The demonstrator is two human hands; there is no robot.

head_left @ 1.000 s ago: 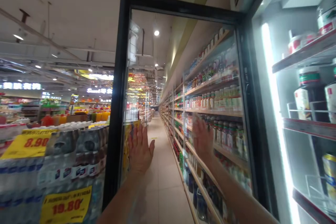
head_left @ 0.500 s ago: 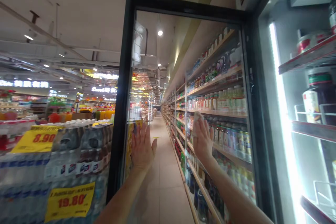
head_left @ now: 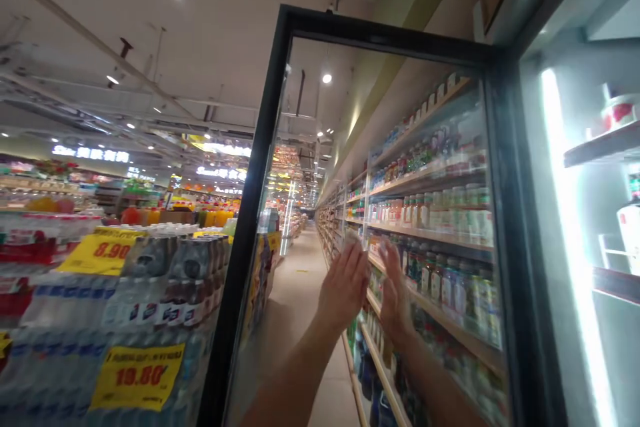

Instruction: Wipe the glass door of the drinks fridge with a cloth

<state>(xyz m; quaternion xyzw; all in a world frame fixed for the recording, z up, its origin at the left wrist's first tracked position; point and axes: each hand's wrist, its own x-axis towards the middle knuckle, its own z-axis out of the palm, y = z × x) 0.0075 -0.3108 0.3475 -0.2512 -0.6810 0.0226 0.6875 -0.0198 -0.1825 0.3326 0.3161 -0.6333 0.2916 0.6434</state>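
Observation:
A black-framed glass door [head_left: 287, 120] of a lit cooler stands swung outward in front of me. My left hand [head_left: 343, 290] is raised at the middle of the pane, fingers together and pointing up. A small whitish cloth [head_left: 353, 238], blurred, shows at its fingertips. Just to the right, my right hand [head_left: 395, 297] is held up with its palm turned toward the left hand. Its fingers are stretched and nothing shows in them. Whether either hand touches the glass is hard to tell.
Shelves of bottled drinks [head_left: 440, 207] show in the pane on the right. The lit cooler interior [head_left: 620, 227] lies at far right. Left of the door are stacked packs of bottles [head_left: 150, 307] with yellow price signs [head_left: 137, 377]. An aisle floor [head_left: 300, 280] runs ahead.
My left hand has moved right and up, beside my right hand. The whitish cloth, earlier at my right hand's fingertips, now shows at the left's. The view has shifted slightly.

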